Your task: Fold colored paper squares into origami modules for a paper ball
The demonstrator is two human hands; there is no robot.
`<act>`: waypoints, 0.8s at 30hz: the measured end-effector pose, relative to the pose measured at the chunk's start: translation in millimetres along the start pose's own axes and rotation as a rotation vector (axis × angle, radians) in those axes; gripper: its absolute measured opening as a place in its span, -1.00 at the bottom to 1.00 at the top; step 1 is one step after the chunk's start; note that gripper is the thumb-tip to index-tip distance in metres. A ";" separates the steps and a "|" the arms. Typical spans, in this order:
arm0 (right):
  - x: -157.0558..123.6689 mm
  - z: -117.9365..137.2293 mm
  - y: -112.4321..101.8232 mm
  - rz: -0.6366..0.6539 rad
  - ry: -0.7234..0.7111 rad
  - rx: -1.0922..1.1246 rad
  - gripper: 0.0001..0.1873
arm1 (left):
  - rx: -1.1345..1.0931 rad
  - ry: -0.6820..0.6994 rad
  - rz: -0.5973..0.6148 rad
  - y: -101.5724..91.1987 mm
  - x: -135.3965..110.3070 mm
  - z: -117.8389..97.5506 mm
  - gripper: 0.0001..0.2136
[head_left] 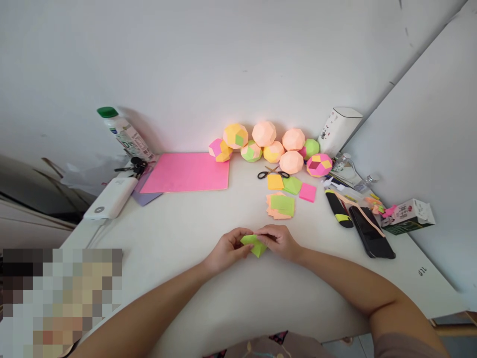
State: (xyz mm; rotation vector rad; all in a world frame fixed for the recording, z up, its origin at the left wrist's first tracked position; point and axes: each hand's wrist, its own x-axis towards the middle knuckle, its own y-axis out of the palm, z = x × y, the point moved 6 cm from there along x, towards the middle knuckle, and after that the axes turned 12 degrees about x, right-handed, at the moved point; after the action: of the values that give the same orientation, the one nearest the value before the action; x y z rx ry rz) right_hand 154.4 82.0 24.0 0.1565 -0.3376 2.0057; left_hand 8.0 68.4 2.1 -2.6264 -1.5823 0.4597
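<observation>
Between both hands is a green paper piece [258, 247], folded so that its lower end comes to a point. My left hand [231, 248] pinches its left side with thumb and fingers. My right hand [278, 241] grips the upper right edge, fingertips close to those of the left. Just beyond the hands lies a stack of peach and green paper squares [282, 205]. Farther back are an orange sticky-note pad [275, 182], a green pad [292, 185], a pink pad [307, 192] and scissors [273, 173] with black handles.
Several faceted paper balls [264, 134] are piled against the wall. A pink sheet [186, 172], a white power bank [111, 198] and a green-capped bottle [128, 134] occupy the left. At right are a phone [370, 232], a black-and-yellow case [338, 209] and a milk carton [409, 217].
</observation>
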 end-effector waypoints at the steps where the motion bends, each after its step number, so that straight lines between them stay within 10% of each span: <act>1: 0.0 -0.1 -1.1 -0.014 0.001 -0.004 -0.75 | -0.011 0.006 -0.004 -0.1 0.0 -0.1 -0.62; 24: -1.7 -15.0 1.6 0.037 0.278 0.270 -0.75 | -0.042 0.031 -0.084 -2.3 3.0 10.6 -0.67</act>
State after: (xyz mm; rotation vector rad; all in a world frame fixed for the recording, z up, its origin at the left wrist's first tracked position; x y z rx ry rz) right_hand 154.3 84.4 9.0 0.0386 0.1088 2.0706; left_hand 4.4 70.9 -8.3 -2.5708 -1.7029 0.3833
